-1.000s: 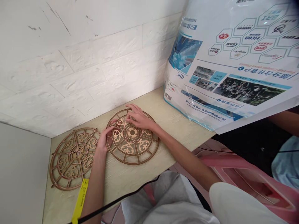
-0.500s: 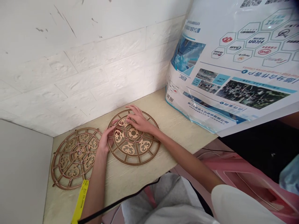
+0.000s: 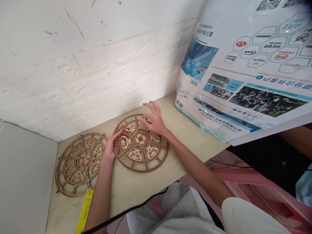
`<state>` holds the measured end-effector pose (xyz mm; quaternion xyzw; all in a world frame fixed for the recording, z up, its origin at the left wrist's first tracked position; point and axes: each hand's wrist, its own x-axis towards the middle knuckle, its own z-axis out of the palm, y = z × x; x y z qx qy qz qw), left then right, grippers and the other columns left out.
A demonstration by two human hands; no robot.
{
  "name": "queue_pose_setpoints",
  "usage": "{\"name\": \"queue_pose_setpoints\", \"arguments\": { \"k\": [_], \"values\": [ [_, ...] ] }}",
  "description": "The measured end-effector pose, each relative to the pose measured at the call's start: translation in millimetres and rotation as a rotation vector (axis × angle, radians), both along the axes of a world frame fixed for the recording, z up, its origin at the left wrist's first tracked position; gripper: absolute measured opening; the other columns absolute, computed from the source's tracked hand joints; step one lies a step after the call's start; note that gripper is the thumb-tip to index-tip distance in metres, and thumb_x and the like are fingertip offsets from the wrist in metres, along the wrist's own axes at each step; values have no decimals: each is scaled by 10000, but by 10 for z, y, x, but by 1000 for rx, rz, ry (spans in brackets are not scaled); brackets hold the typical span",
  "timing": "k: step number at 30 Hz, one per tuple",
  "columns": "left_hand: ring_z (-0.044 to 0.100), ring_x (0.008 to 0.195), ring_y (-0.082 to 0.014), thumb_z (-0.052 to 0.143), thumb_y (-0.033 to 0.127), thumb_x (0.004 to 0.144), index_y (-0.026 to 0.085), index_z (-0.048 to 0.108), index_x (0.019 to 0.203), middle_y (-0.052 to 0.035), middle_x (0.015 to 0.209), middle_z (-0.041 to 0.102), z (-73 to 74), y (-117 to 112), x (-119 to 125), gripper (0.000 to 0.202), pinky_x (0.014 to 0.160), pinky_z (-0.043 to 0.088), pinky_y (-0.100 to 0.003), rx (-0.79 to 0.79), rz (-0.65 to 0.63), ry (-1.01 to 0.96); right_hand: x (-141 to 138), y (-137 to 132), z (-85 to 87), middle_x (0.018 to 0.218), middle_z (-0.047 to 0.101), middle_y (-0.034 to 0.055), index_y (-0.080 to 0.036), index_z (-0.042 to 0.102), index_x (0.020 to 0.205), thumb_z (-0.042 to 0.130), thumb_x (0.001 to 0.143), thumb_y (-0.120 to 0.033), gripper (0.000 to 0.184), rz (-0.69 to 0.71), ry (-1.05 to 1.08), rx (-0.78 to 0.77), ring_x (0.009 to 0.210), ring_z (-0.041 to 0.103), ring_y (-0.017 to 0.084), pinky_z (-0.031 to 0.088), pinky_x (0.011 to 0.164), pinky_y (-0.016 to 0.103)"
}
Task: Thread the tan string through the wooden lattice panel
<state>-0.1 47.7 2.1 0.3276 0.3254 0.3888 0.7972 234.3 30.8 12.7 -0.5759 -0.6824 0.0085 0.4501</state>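
Two bronze-coloured openwork round metal trivets lie flat on a cream wood-grain shelf [image 3: 136,187]. My left hand [image 3: 111,146] rests against the left rim of the nearer trivet [image 3: 140,139], its fingers lying over the openwork. My right hand [image 3: 153,122] hovers at that trivet's upper right, fingers spread, with the fingertips close over its far rim. The other trivet [image 3: 80,164] lies just left of my left hand, not touched by it. A yellow wristband [image 3: 84,211] circles my left wrist.
A white brick-pattern wall [image 3: 73,81] runs behind the shelf. A large printed plastic bag [image 3: 243,74] stands at the right. A black cable [image 3: 126,208] crosses below the shelf edge. A pink plastic object [image 3: 263,185] lies below right. Another person's forearm [image 3: 297,136] shows at the right edge.
My right hand has lifted off the trivet's centre and moved toward the far rim, its fingers spreading. My left hand and both trivets stay in place, apart from a small shift of the view.
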Motion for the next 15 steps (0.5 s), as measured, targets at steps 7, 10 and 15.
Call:
{"name": "queue_pose_setpoints", "arguments": {
  "k": [7,10,15],
  "values": [
    [675,968,-196,668,191,802,147,608,1267,-104,1166,676,17,-12,-8,471,881,530,-294,9,13,-1,16,21,-12,1364,511,91,-204,678,1103,343,932,-513,487,-279,183,103,1299,438,203,342,1187,464],
    [675,955,-191,666,189,800,159,600,1277,-90,1148,681,19,-12,-11,483,867,534,-292,-9,25,-8,78,23,3,1314,536,110,-186,672,1066,310,935,-528,515,-426,273,104,1292,414,235,292,1183,517],
    [671,963,-180,667,198,809,176,597,1273,-82,1145,680,-5,7,-11,470,889,524,-289,1,39,-30,115,17,46,1142,601,103,-171,647,982,392,919,-514,432,-176,166,85,1147,509,173,385,1107,403]
  ]
}}
